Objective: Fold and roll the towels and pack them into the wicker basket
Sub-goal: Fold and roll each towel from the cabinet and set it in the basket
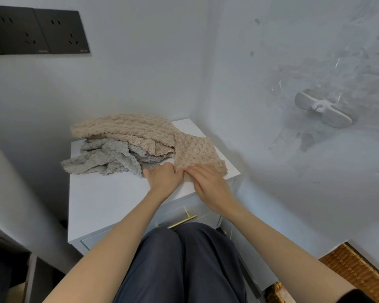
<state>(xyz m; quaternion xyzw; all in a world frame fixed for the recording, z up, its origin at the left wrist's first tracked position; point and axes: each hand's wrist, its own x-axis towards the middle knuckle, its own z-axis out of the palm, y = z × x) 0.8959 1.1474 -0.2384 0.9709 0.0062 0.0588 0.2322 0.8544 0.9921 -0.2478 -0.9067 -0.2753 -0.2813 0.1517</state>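
Beige towel [140, 132] lies crumpled over a grey towel [105, 158] on the counter [101, 200], its near edge pinched by left hand [162, 177] and right hand [208, 182] close together; folding seems barely begun, and next it likely needs pulling clear and spreading flat.

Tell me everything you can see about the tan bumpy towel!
The tan towel looks soft and fluffy, with a bumpy, bubbly pattern. It lies unfolded and rumpled on the white cabinet, draped partly over a gray towel. One end stretches toward the cabinet's front right edge, where the left hand pinches it and the right hand touches it; that hand's grip is too blurred to tell.
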